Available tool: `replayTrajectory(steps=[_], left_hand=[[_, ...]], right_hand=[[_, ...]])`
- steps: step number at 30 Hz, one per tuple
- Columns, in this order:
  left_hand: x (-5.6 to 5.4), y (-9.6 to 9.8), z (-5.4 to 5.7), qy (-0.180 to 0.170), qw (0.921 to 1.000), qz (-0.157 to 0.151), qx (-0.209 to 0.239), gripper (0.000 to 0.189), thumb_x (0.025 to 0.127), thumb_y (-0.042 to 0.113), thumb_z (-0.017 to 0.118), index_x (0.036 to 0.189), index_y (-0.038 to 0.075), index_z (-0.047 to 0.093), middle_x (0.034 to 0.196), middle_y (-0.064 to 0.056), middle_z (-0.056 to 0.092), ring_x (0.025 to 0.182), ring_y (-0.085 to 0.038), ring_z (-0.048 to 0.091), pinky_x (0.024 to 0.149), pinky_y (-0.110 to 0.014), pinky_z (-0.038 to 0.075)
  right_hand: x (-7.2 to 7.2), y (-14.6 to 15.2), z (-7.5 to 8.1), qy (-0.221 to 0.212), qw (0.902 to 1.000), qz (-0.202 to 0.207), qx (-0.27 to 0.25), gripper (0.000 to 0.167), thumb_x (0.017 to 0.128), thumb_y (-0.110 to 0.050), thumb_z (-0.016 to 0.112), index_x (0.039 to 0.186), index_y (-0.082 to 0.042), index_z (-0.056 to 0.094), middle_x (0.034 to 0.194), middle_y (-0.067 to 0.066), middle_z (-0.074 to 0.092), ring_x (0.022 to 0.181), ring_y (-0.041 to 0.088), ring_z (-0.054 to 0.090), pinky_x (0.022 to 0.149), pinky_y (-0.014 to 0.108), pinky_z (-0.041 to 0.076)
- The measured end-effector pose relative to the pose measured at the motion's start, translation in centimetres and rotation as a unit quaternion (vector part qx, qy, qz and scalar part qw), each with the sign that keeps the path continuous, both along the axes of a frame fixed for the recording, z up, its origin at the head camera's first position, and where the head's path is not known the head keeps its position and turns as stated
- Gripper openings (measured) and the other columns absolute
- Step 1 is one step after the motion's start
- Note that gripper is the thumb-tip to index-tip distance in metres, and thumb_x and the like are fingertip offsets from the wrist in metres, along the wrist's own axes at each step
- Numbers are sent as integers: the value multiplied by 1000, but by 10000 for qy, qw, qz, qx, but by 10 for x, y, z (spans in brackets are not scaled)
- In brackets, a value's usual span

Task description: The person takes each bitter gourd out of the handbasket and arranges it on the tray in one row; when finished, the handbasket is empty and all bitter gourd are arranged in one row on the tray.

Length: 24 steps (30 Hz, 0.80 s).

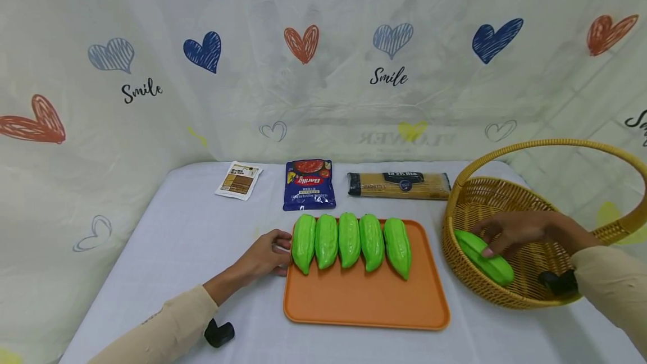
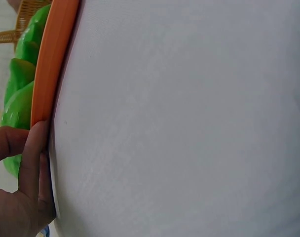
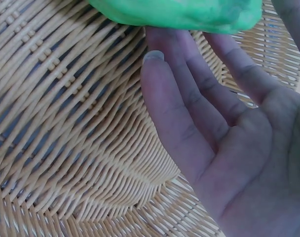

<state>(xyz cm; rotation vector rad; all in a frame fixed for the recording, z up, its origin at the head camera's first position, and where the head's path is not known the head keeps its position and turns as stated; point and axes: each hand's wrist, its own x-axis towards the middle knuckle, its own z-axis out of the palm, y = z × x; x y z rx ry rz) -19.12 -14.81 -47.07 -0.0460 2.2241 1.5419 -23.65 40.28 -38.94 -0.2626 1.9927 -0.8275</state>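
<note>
Five ridged green star fruits [image 1: 349, 240] lie in a row on the orange tray [image 1: 364, 302]. At the tray's left rim, my left hand [image 1: 265, 251] holds on with bent fingers, close to the leftmost fruit. The left wrist view shows the fingers against the tray's edge [image 2: 56, 54]. Inside the wicker basket [image 1: 450, 240], my right hand [image 1: 525, 232] touches another green star fruit [image 1: 485, 260]. In the right wrist view its fingers [image 3: 199, 84] reach behind that fruit [image 3: 184, 12], loosely extended, and the thumb stands apart from it; the fingertips are hidden.
Behind the tray lie a white and brown packet [image 1: 240, 180], a blue sauce pouch [image 1: 309, 184] and a pack of spaghetti [image 1: 399, 185]. The basket's tall handle [image 1: 546, 142] arches over it at the right. A printed cloth [image 1: 323, 100] hangs behind the table.
</note>
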Motion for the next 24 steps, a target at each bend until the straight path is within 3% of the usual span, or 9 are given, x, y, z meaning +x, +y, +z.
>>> replayTrajectory(steps=[8, 13, 18, 24], left_hand=[[0, 0, 1, 13, 10000, -13, 33, 58, 82, 1, 70, 136, 0, 50, 120, -15, 57, 99, -21, 66, 69, -36, 65], [0, 0, 2, -11, 10000, -21, 62, 58, 81, 1, 70, 136, -1, 50, 120, -15, 57, 99, -21, 66, 69, -36, 65], [0, 0, 2, -38, 10000, 14, 72, 58, 81, 1, 70, 135, 0, 50, 120, -15, 58, 99, -21, 66, 69, -36, 65], [1, -1, 1, 40, 9999, -73, 123, 58, 81, 1, 69, 136, -1, 49, 121, -16, 57, 100, -22, 66, 69, -36, 65]], right_hand=[[1, -5, 0, 70, 9997, 71, 244, 54, 91, -22, 73, 134, 3, 50, 116, 14, 64, 102, 24, 64, 83, 34, 60], [2, -2, 0, 105, 9997, 18, 214, 62, 91, -20, 73, 138, 7, 43, 115, 14, 64, 100, 25, 65, 80, 34, 60], [3, 4, 3, 311, 9995, -41, 108, 75, 93, -20, 70, 145, 16, 29, 130, 27, 58, 108, 26, 64, 83, 37, 60], [4, 8, 8, 716, 9974, 13, -96, 74, 96, -19, 66, 146, 17, 26, 136, 33, 52, 115, 34, 61, 82, 36, 60]])
